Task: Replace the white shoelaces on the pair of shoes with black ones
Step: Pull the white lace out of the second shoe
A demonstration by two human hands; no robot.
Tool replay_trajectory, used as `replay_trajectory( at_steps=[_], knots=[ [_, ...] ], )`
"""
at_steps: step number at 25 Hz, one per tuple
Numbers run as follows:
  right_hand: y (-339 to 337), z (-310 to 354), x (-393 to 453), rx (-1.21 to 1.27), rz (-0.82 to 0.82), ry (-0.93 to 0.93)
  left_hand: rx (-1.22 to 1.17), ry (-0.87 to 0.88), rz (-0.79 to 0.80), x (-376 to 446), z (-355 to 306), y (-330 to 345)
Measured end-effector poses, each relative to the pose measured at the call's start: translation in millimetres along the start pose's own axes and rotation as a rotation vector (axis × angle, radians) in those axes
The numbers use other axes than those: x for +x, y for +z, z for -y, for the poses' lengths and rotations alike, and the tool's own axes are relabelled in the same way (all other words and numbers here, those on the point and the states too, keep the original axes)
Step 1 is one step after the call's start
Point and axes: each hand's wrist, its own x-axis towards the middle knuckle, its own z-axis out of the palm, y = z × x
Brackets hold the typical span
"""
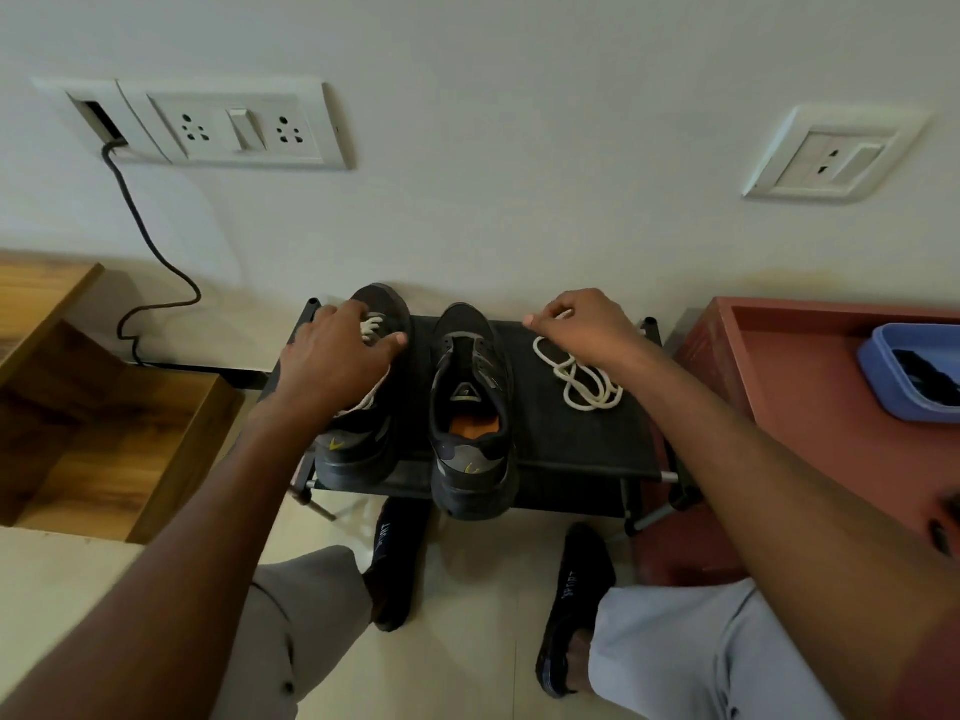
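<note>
Two black shoes stand side by side on a low black rack (582, 444). The left shoe (363, 439) still carries a white lace (371, 327). My left hand (337, 356) rests on top of it, fingers spread over the laced part. The right shoe (470, 407) has bare eyelets and an orange insole. A loose white lace (582, 379) lies coiled on the rack to its right. My right hand (576, 324) hovers at the far end of that coil, fingers curled, pinching the lace's end.
A wooden open box (114, 407) sits at left, a red-brown table (810, 387) with a blue tray (904, 371) at right. A wall with sockets and a black cable (150, 252) lies behind the rack. My feet in black sandals stand on the tiled floor.
</note>
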Motion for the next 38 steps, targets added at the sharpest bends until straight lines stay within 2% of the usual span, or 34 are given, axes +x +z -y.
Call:
replay_trajectory(
  at_steps=[3, 4, 5, 8, 13, 17, 20, 23, 26, 27, 30, 32, 34, 35, 37, 38],
  knots=[
    [23, 23, -22, 0.046, 0.368, 0.104, -0.062, -0.234, 0.085, -6, 29, -1],
    [33, 28, -29, -0.003, 0.443, 0.123, -0.093, -0.296, 0.152, -8, 34, 0],
    [43, 29, -33, -0.087, 0.453, 0.111, -0.121, -0.337, 0.206, -10, 38, 0],
    [62, 27, -32, -0.372, 0.230, -0.006, -0.104, -0.324, 0.274, -11, 39, 2],
    [68, 40, -37, -0.461, 0.054, -0.166, 0.094, -0.175, 0.176, -4, 43, 5],
    [71, 43, -41, -0.481, -0.061, -0.217, 0.076, -0.127, 0.145, 1, 50, 6],
    [66, 39, -38, -0.466, -0.057, -0.173, -0.013, -0.128, 0.182, 1, 51, 11],
    [64, 34, -29, -0.464, 0.036, -0.098, -0.108, -0.120, 0.223, -1, 45, 14],
    [62, 38, -23, -0.447, 0.116, -0.082, 0.006, -0.043, 0.175, 4, 41, 15],
    [62, 43, -22, -0.427, 0.084, -0.121, 0.042, 0.011, 0.131, 7, 40, 14],
    [74, 62, -22, -0.286, -0.125, -0.361, -0.044, 0.206, 0.063, 20, 37, 8],
    [88, 70, -17, -0.214, -0.078, -0.428, -0.080, 0.260, 0.056, 25, 38, -2],
    [100, 75, -14, -0.220, 0.030, -0.402, -0.251, 0.240, 0.083, 25, 40, -14],
    [104, 78, -11, -0.252, 0.065, -0.397, -0.476, 0.182, 0.139, 23, 42, -24],
    [110, 80, -5, -0.407, 0.090, -0.420, -1.147, 0.002, 0.259, 17, 41, -48],
    [113, 81, -3, -0.460, 0.095, -0.410, -1.469, -0.075, 0.269, 17, 44, -58]
  ],
)
